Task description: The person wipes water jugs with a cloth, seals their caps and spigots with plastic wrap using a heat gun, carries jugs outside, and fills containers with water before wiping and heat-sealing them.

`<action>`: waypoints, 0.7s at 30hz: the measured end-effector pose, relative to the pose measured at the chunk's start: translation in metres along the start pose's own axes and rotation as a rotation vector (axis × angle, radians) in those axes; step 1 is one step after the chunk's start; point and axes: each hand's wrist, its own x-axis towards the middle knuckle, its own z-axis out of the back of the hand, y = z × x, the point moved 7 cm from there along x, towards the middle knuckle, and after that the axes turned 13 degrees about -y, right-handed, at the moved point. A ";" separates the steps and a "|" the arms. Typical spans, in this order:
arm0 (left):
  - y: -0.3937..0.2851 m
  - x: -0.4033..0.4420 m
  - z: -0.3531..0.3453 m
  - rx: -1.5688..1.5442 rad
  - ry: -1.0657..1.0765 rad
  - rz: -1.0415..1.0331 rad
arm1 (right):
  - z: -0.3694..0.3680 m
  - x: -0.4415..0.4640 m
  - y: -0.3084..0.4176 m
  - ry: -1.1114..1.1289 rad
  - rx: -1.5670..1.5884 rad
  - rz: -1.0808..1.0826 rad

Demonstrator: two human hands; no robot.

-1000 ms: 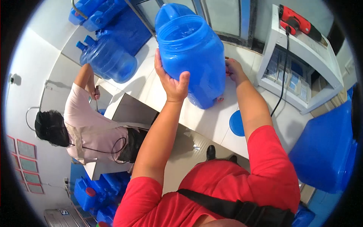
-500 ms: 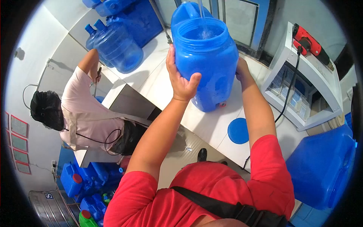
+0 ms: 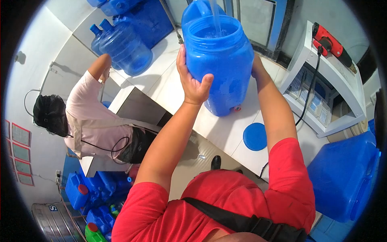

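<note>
A blue plastic water jug (image 3: 223,70) stands upright on the white tiled counter, its wide mouth uncapped. A stream of water (image 3: 215,18) falls from above into the mouth, where the water surface shows. My left hand (image 3: 195,82) holds the jug's left side, the palm against it and the thumb on the near face. On the opposite side my right hand (image 3: 257,66) grips the jug; its fingers are mostly hidden behind it. A small red-ringed spigot fitting (image 3: 236,108) sits low on the jug. Near my right forearm lies a round blue lid (image 3: 255,136).
A person in a pink shirt (image 3: 86,103) works at the left. Clear blue bottles (image 3: 125,48) stand at the back left. A red heat gun (image 3: 332,44) lies on a white cabinet (image 3: 350,86) at right, its black cord hanging down. Another blue container (image 3: 342,173) is close by.
The water stream looks thicker and the water surface in the jug shows more plainly. Both my hands keep their hold. The other person's forearm has shifted slightly.
</note>
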 end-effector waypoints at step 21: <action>0.001 -0.001 0.000 0.012 -0.002 0.011 | 0.055 -0.053 -0.001 -0.134 -0.732 0.090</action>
